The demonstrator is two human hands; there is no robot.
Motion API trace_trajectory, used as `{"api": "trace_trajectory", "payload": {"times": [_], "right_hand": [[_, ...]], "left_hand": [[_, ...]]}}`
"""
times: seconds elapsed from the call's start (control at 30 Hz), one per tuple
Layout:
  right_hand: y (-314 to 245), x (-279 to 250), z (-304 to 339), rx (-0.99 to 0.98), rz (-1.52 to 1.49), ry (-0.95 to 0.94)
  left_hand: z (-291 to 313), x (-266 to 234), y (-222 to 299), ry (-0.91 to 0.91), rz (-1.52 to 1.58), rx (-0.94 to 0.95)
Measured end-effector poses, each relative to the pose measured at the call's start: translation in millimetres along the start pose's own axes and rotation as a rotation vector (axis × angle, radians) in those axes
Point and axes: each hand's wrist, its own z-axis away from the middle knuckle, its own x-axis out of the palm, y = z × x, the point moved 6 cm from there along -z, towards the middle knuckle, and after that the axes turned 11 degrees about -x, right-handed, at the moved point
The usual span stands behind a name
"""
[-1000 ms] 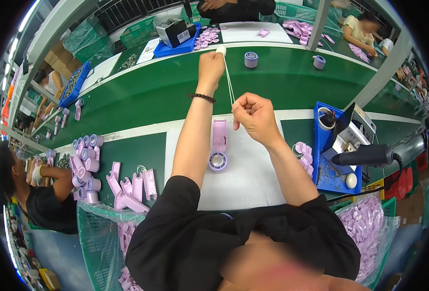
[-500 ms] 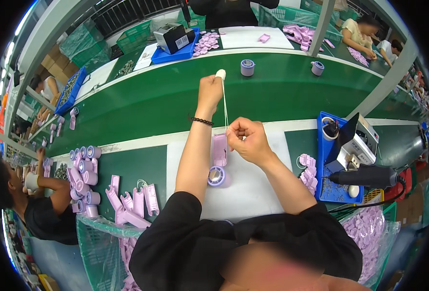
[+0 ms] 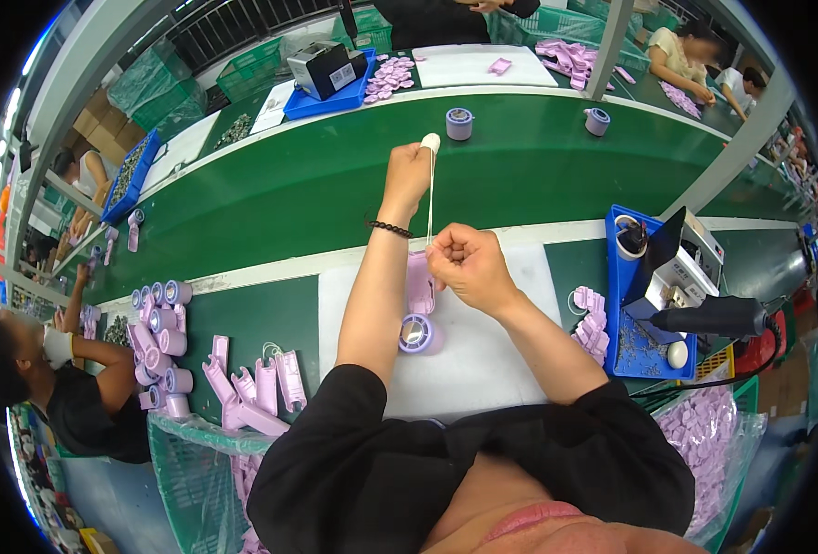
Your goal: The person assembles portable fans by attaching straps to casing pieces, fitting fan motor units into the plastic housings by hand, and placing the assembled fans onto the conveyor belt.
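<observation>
Clearly, with the left hand [image 3: 407, 175] and right hand [image 3: 464, 263] each pinching an end of the taut white strip [image 3: 430, 198], overpulling could snap it.

I am stretching a thin white strip of tape [image 3: 430, 198] taut between my two hands; it is running nearly upright in the picture, from my raised left grip [image 3: 410, 174] down to my right grip [image 3: 464, 263]. Just below, a small lilac tape roll [image 3: 418, 333] is lying on the white mat, beside a lilac plastic piece [image 3: 418, 283].
</observation>
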Motion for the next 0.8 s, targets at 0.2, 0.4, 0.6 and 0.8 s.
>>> {"api": "trace_trajectory", "payload": {"times": [0.2,0.4,0.6,0.8], "right_hand": [[-10,-7,-3,0.073,-0.118,-0.059],[-20,-3,1,0.060,-0.106,-0.127],[-21,-7,3,0.055,-0.107,-0.137],[1,-6,2,0.166,-0.093,-0.146]], "left_hand": [[1,4,0,-0.023,0.009,-0.024],[-15,15,-1,-0.065,-0.029,0.039],[-13,19,0,-0.036,0.011,-0.028],[-19,-14,-19,0.117,-0.004,-0.056]]}}
